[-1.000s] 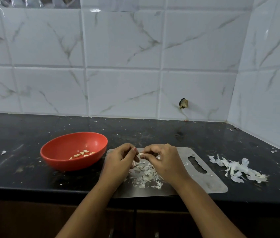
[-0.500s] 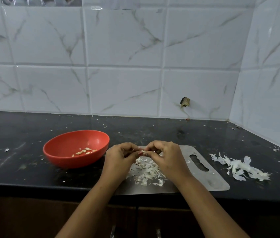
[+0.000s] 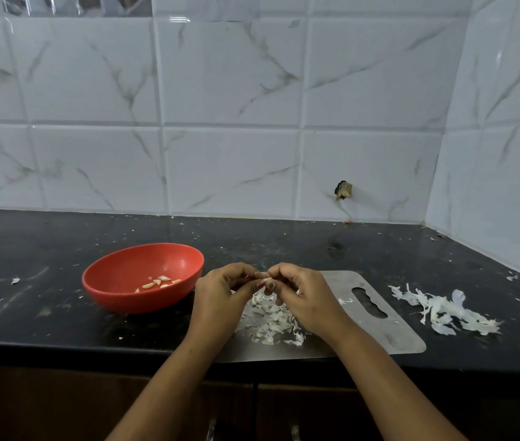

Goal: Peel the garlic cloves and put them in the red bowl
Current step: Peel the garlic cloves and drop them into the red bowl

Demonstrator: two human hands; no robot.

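**Both hands pinch one clove**

Above the steel cutting board (image 3: 395, 329), the left hand (image 3: 220, 300) and right hand (image 3: 306, 297) meet, curled fingertips pinching a garlic clove (image 3: 266, 277). Peeled cloves (image 3: 156, 283) lie in the red bowl (image 3: 144, 303) just left of the board, where skins (image 3: 271, 319) lie scattered.

Held garlic clove (image 3: 267, 277) mostly hidden between left hand (image 3: 220, 302), right hand (image 3: 308, 297); steel board (image 3: 382, 334) part-covered.

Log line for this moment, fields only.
phase: peeling | left hand: pinches garlic clove | right hand: pinches same clove | red bowl: peeled cloves inside
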